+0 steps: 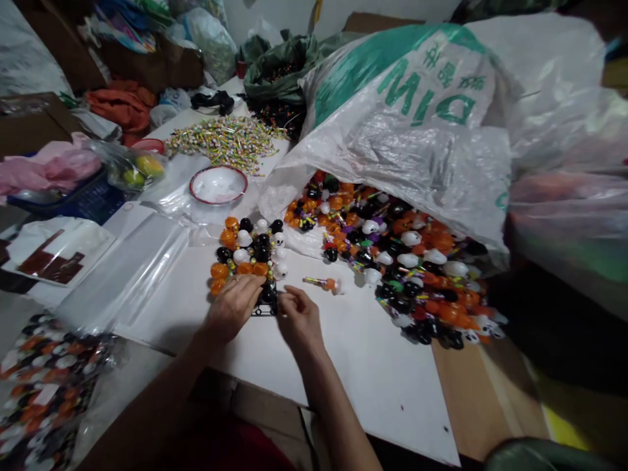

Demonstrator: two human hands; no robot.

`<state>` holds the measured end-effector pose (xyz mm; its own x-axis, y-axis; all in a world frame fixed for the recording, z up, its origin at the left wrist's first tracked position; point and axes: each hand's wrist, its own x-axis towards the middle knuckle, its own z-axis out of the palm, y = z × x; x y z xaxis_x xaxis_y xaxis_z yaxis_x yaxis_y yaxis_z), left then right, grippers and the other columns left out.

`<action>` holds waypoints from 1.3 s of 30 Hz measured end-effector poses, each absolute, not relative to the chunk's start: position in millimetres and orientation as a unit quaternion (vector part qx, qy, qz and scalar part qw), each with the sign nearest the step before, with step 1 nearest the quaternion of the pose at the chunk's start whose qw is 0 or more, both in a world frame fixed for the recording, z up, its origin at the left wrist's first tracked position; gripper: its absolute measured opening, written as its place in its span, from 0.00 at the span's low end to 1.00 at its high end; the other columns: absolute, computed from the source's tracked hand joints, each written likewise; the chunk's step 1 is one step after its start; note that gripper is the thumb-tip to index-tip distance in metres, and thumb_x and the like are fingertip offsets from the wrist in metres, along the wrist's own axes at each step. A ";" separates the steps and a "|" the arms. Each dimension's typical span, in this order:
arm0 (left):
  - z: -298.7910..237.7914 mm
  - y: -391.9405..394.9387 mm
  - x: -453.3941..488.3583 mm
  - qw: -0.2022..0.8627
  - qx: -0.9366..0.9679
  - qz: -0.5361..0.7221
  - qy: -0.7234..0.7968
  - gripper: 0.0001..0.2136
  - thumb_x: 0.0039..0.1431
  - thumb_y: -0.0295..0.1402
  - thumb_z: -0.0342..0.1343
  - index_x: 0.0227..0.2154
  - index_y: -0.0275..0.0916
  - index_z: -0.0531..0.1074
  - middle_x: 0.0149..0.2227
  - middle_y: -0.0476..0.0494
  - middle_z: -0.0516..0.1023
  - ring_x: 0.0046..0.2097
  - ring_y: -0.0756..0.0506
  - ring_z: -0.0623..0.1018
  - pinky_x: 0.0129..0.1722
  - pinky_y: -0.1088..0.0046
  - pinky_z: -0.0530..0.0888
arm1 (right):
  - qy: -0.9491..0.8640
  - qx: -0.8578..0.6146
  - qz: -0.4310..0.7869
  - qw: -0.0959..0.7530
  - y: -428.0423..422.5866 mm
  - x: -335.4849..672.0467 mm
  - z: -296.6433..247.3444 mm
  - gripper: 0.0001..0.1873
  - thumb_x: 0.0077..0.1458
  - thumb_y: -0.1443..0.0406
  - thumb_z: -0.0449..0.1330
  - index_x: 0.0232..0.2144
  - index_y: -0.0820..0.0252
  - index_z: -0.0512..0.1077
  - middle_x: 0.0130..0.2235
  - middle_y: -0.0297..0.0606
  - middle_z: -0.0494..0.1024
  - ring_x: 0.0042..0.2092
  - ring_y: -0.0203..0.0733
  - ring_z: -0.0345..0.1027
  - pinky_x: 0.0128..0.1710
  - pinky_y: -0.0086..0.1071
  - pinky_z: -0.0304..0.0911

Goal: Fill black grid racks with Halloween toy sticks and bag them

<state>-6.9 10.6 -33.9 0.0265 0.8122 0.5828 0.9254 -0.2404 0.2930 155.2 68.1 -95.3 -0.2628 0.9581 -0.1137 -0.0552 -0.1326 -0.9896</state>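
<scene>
A black rack (265, 310) stands on the white table, filled with small toy heads in orange, black and white, some with skull faces. At its near left side, my left hand (234, 307) has its fingers bent over the orange and black heads (268, 293); whatever lies under the fingertips is hidden. Close to the rack's right side, my right hand (300, 318) is curled with fingertips together, and anything inside it is hidden. To the right of the rack lies a single candy tube (321, 283) with an orange part and a clear end.
A big white and green sack (417, 118) spills a heap of similar toys (417, 268) at right. Behind the rack are a red-rimmed bowl (218, 186) and a pile of small colourful pieces (226, 140). Clear plastic bags (132, 271) lie left; filled packs (44, 392) sit lower left.
</scene>
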 end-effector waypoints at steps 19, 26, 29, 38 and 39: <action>-28.8 12.7 -8.6 0.071 -0.680 -0.393 -0.615 0.07 0.68 0.32 0.51 0.37 0.38 0.74 0.33 0.46 0.81 0.35 0.49 0.80 0.36 0.76 0.74 | -0.723 -0.500 0.319 0.355 45.2 110.0 -112.2 0.12 0.56 0.63 0.53 0.37 0.59 0.76 0.31 0.39 0.78 0.33 0.43 0.69 0.35 0.31 0.60; -38.6 10.9 -7.8 0.066 -0.679 -0.381 -0.625 0.10 0.69 0.32 0.49 0.38 0.38 0.74 0.35 0.45 0.80 0.37 0.48 0.80 0.41 0.72 0.75 | -0.698 -0.487 0.342 0.399 54.0 110.3 -121.5 0.10 0.54 0.62 0.53 0.28 0.58 0.73 0.27 0.37 0.75 0.30 0.41 0.66 0.33 0.31 0.56; -42.4 11.2 -7.1 0.075 -0.691 -0.348 -0.629 0.11 0.70 0.32 0.47 0.38 0.38 0.74 0.34 0.44 0.80 0.38 0.47 0.79 0.42 0.71 0.75 | -0.692 -0.490 0.345 0.404 54.1 109.9 -122.1 0.14 0.55 0.58 0.54 0.23 0.58 0.70 0.25 0.36 0.74 0.28 0.40 0.64 0.31 0.31 0.55; -14.5 -7.5 6.0 0.156 -0.701 -0.317 -0.620 0.09 0.68 0.29 0.50 0.43 0.38 0.74 0.42 0.41 0.80 0.45 0.44 0.79 0.49 0.67 0.75 | -0.758 -0.461 0.276 0.369 53.3 127.3 -115.6 0.10 0.59 0.63 0.52 0.31 0.59 0.73 0.30 0.39 0.75 0.34 0.42 0.65 0.37 0.33 0.58; -10.5 -17.5 1.8 0.180 -0.690 -0.319 -0.624 0.08 0.66 0.29 0.52 0.44 0.38 0.74 0.44 0.40 0.80 0.47 0.43 0.79 0.51 0.65 0.74 | -0.774 -0.451 0.266 0.357 53.2 131.6 -113.8 0.11 0.60 0.64 0.51 0.33 0.59 0.73 0.32 0.39 0.76 0.36 0.43 0.65 0.38 0.33 0.58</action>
